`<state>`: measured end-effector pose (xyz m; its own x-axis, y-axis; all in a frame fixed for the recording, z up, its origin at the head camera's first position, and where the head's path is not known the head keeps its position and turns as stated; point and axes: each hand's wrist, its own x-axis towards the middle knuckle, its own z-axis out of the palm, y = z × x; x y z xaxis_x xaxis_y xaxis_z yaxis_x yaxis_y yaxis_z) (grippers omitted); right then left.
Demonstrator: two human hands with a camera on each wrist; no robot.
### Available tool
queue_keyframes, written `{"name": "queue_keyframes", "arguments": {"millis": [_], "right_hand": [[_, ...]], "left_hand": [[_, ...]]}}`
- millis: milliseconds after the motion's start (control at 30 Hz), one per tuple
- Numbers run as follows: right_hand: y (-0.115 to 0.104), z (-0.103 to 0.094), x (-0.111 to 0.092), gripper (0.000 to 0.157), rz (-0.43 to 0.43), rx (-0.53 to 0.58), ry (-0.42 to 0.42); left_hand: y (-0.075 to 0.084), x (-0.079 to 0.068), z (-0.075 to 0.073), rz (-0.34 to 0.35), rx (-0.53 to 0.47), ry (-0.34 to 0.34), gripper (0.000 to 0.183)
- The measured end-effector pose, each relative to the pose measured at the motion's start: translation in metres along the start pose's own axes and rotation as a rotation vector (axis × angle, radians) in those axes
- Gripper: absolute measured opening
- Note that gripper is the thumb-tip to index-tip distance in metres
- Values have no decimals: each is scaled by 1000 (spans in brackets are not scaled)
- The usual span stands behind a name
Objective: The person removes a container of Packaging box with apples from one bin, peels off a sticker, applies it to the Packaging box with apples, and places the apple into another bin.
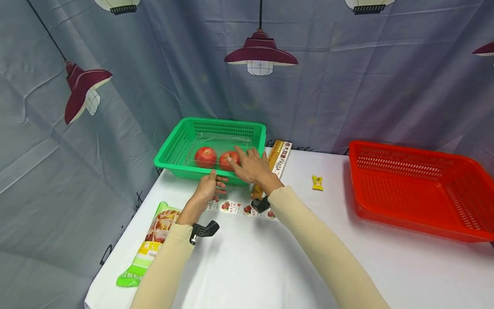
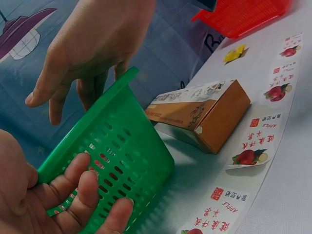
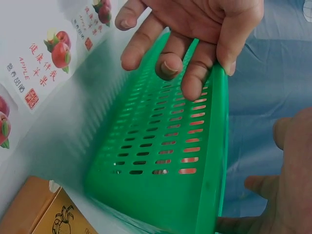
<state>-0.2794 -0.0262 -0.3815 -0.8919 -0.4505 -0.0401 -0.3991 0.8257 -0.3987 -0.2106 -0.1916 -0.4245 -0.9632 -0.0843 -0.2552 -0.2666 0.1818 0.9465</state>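
A green basket [image 1: 210,169] holds a clear plastic box [image 1: 200,139] with two red apples [image 1: 205,157] in it. At the basket's front rim, my left hand [image 1: 207,187] pinches the edge, thumb over the top and fingers along the outside of the perforated wall. My right hand [image 1: 252,167] reaches over the basket's right front corner, fingers spread above the right apple [image 1: 229,161] and the box. The left wrist view shows this right hand [image 2: 92,53] with nothing held between its fingers.
A strip of apple labels [image 1: 235,207] lies before the basket. Beside it stands a pasta box [image 1: 281,159], with a small yellow packet [image 1: 317,183] farther right. A red basket [image 1: 401,206] occupies the right side. A green-ended food bag [image 1: 133,272] lies at the left table edge.
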Motion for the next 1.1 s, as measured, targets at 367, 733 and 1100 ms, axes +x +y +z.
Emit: {"name": "queue_keyframes", "arguments": {"millis": [367,733,1100], "right_hand": [[-2,3,2,69,1,-7,20],[-5,4,4,69,9,-25,6],[-9,7,9,66,-1,-29,18]], "left_hand": [[1,1,2,-14,7,-8,64],[-1,2,1,-14,-8,-23,64],[1,1,0,-18,-4,-15,61]]}}
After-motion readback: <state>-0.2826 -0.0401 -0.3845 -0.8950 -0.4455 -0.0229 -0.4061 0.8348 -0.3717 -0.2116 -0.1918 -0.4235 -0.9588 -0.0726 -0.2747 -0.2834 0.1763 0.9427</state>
